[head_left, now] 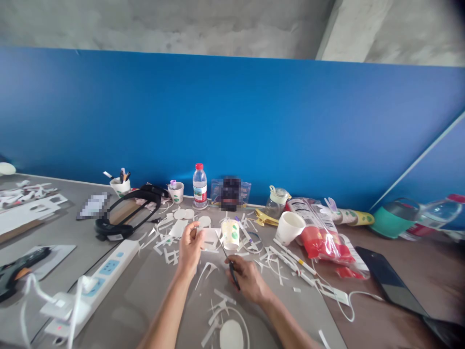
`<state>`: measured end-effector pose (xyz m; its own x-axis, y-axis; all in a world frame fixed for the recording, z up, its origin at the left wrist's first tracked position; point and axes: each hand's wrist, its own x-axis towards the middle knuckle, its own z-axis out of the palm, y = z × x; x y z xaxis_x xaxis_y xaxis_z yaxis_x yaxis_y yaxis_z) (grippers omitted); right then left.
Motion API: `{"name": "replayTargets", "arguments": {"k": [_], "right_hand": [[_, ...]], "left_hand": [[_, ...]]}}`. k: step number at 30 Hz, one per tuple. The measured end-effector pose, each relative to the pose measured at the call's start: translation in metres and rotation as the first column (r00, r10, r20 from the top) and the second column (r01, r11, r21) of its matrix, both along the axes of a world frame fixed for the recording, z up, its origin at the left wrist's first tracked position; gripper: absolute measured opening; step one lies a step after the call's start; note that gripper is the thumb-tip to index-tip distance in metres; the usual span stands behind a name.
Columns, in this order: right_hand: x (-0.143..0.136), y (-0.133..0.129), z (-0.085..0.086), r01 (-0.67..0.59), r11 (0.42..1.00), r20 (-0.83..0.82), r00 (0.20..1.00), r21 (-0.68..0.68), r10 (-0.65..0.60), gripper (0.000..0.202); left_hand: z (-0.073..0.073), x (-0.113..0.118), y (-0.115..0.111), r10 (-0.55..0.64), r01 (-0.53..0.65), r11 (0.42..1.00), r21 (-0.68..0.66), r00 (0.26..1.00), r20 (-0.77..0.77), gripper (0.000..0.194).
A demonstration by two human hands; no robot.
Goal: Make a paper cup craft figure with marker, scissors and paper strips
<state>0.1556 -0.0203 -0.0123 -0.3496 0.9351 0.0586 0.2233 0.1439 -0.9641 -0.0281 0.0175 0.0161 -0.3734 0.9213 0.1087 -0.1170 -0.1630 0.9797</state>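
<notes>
My left hand [191, 247] is closed, its thumb and fingers pinching the edge of a small white paper piece [210, 235]. In my right hand [249, 278] is a slim black-handled tool [234, 275]; its thin tip points up and left, close to the paper. I cannot make out exactly what kind of tool it is. Just beyond my hands a paper cup with green leaf prints [230, 234] stands upright. White paper strips [206, 271] lie between my forearms, and a white paper disc [231, 334] rests nearer to me.
A water bottle [199, 188], a lidded glass jug [277, 201] and a yellow clip [266, 218] are along the blue partition [232, 121]. Right: a white cup [290, 228], a red-and-clear plastic bag [317, 232]. Left: a power strip [109, 269], a black headset [116, 228], a glue gun [22, 269].
</notes>
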Motion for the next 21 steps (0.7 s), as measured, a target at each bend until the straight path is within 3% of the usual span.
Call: {"name": "replayTargets", "arguments": {"k": [12,21], "right_hand": [[0.000,-0.004,0.001,-0.095,0.993,-0.035,0.995,-0.062,0.093,0.022],[0.001,-0.005,0.002,-0.138,0.989,0.030,0.990,-0.053,0.139,0.024]], "left_hand": [[-0.010,-0.006,0.004,0.077,-0.077,0.997,-0.016,0.996,0.040,0.059],[-0.007,-0.006,0.006,0.113,-0.112,0.994,-0.021,0.987,0.110,0.060]]}}
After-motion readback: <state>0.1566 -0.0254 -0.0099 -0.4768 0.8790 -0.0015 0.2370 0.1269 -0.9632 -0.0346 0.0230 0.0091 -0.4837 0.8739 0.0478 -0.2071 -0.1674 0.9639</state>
